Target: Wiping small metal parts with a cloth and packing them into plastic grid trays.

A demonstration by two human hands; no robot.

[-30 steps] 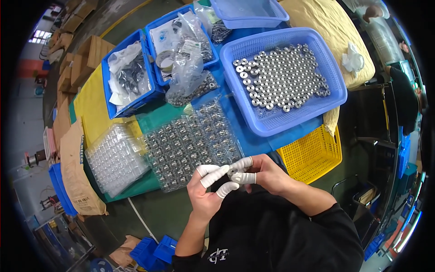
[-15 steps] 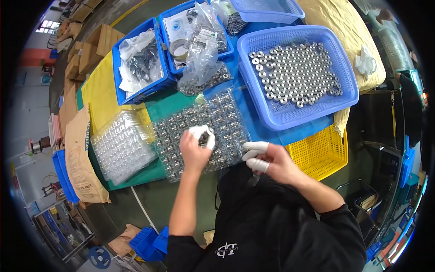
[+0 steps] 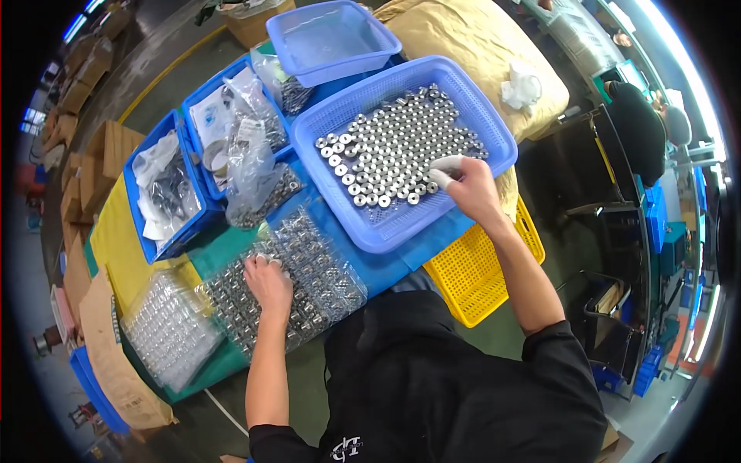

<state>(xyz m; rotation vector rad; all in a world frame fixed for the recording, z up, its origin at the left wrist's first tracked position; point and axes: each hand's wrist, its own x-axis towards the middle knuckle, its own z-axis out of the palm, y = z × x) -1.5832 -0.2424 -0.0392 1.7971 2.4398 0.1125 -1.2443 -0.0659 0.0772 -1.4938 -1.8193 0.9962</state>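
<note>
The work shown is filling a clear plastic blister tray (image 3: 289,289) with small round silver metal parts (image 3: 390,158) taken from a large blue perforated plastic basket (image 3: 494,127). The right hand (image 3: 467,189) reaches into the near right part of that basket, its white-capped fingers (image 3: 446,163) bent down among the parts and drawn close together; whether they already pinch one I cannot tell. The left hand (image 3: 268,284) lies flat on the blister tray, fingers slightly spread and pressing on its upper middle, holding nothing that shows.

Judging by how things lie, the tray under the left hand looks largely filled: most pockets glint with metal, though the hand covers some and I cannot tell how many stay vacant. A second clear blister tray (image 3: 166,332), just to its left on the yellow-and-green covered table (image 3: 116,247), appears paler and may be unfilled. The basket holds many parts in neat rows, with a bare strip along its near edge, so plenty of stock seems left.

Behind stand smaller blue bins with bagged hardware (image 3: 166,193), an upturned pale-blue tub (image 3: 332,38), and a yellow slotted crate (image 3: 478,270) at the person's right.
</note>
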